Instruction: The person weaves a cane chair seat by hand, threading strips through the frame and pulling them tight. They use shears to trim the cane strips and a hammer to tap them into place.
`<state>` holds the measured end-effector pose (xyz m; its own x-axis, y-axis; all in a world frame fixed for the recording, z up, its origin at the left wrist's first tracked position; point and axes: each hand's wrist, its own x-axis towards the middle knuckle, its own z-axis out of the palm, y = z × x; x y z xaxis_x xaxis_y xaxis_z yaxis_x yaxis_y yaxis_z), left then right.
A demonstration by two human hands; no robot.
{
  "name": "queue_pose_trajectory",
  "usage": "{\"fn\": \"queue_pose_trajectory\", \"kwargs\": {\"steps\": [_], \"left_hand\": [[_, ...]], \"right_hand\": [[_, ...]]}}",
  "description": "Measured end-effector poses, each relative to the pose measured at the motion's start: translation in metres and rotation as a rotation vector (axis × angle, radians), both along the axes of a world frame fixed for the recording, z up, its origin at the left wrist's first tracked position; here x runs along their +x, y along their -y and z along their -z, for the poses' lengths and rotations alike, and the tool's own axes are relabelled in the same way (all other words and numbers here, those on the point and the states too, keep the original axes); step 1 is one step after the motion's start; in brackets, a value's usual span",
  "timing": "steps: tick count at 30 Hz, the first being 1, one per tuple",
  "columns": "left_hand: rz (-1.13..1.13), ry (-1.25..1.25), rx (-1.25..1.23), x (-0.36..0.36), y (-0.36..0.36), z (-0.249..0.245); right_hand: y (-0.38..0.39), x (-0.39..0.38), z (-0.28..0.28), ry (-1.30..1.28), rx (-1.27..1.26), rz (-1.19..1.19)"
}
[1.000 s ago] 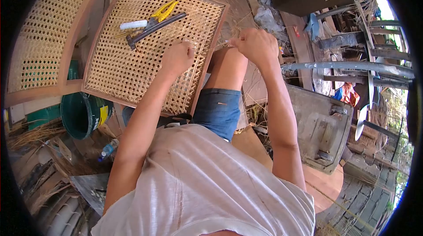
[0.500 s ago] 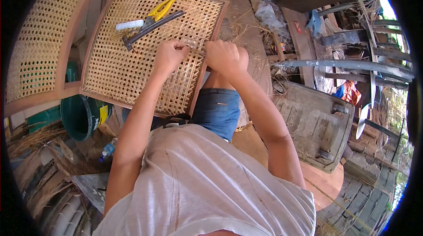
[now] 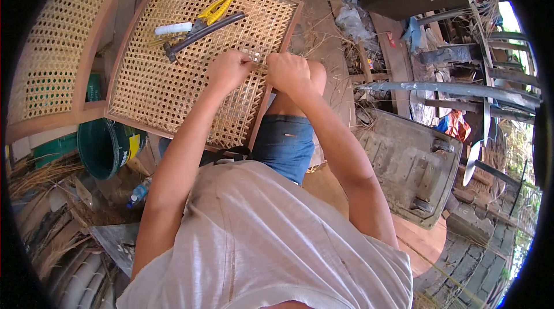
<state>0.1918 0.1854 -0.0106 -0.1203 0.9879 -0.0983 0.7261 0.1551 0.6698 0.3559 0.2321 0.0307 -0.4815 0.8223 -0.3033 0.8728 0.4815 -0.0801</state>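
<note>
A woven cane seat [image 3: 167, 78] in a wooden frame lies across my lap. My left hand [image 3: 229, 70] is closed over the weave near its right part, with fingertips pinched on something too small to make out, perhaps a strand. Beside it, my right hand [image 3: 288, 72] is closed at the right edge of the frame; what its fingers hold is hidden. On the weave above my left hand rest a dark hammer [image 3: 205, 35], a yellow-handled clamp or pliers [image 3: 217, 11] and a white cylinder [image 3: 173, 28].
The woven chair back [image 3: 49, 61] rises at the left. Below it stands a dark green bucket [image 3: 98, 147], with a plastic bottle [image 3: 138, 192] nearby. At the right are a grey worn panel [image 3: 407, 165], a long metal pipe [image 3: 450, 88] and scattered scraps.
My left hand has shifted slightly right and up, toward my right hand. My right hand stays closed at the frame edge. The view has moved slightly.
</note>
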Motion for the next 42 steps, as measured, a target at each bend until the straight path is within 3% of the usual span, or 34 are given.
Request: {"fn": "queue_pose_trajectory", "kwargs": {"steps": [5, 7, 12, 14, 19, 21, 22, 24, 25, 26, 28, 30, 32, 36, 38, 42], "left_hand": [[0.018, -0.055, -0.183, 0.013, 0.003, -0.016], [0.022, -0.145, -0.001, 0.013, 0.007, -0.005], [0.019, -0.152, 0.101, 0.017, 0.018, -0.011], [-0.155, 0.42, 0.282, 0.012, 0.026, -0.013], [-0.328, 0.76, 0.337, 0.004, 0.063, -0.012], [-0.312, 0.785, 0.335, -0.001, 0.069, -0.005], [-0.297, 0.819, 0.348, -0.003, 0.071, -0.002], [-0.29, 0.703, 0.296, -0.002, 0.066, -0.009], [-0.298, 0.677, 0.223, -0.002, 0.062, -0.011], [-0.309, 0.648, 0.154, -0.004, 0.06, -0.011], [-0.302, 0.665, 0.19, -0.008, 0.059, -0.01], [-0.292, 0.688, 0.222, -0.011, 0.064, -0.003], [-0.364, 0.804, 0.226, -0.015, 0.075, 0.007], [-0.401, 0.843, 0.277, -0.013, 0.078, 0.014], [-0.44, 0.819, 0.263, -0.012, 0.074, 0.011], [-0.362, 0.546, 0.219, -0.014, 0.057, 0.017]], "right_hand": [[-0.002, -0.004, -0.005, 0.005, -0.011, 0.007], [-0.007, -0.004, -0.006, -0.008, -0.025, 0.021], [-0.019, 0.026, -0.032, 0.052, 0.018, 0.084], [-0.026, 0.056, -0.036, 0.017, 0.045, 0.118], [-0.013, 0.076, -0.019, -0.134, 0.104, 0.314], [-0.005, 0.081, -0.001, -0.469, -0.08, 0.469], [-0.003, 0.084, 0.007, -0.473, -0.089, 0.473], [0.009, 0.077, -0.006, -0.57, -0.167, 0.312], [0.013, 0.07, 0.001, -0.827, -0.326, 0.328], [0.01, 0.068, 0.008, -0.835, -0.331, 0.328], [0.0, 0.062, 0.021, -0.854, -0.36, 0.106], [-0.002, 0.055, 0.014, -0.836, -0.393, 0.112], [-0.009, 0.049, 0.041, -0.831, -0.054, -0.169], [-0.015, 0.033, 0.052, -0.899, -0.29, -0.188], [-0.02, 0.031, 0.043, -0.485, -0.206, -0.23], [-0.044, 0.061, 0.035, -0.445, -0.153, -0.302]]}}
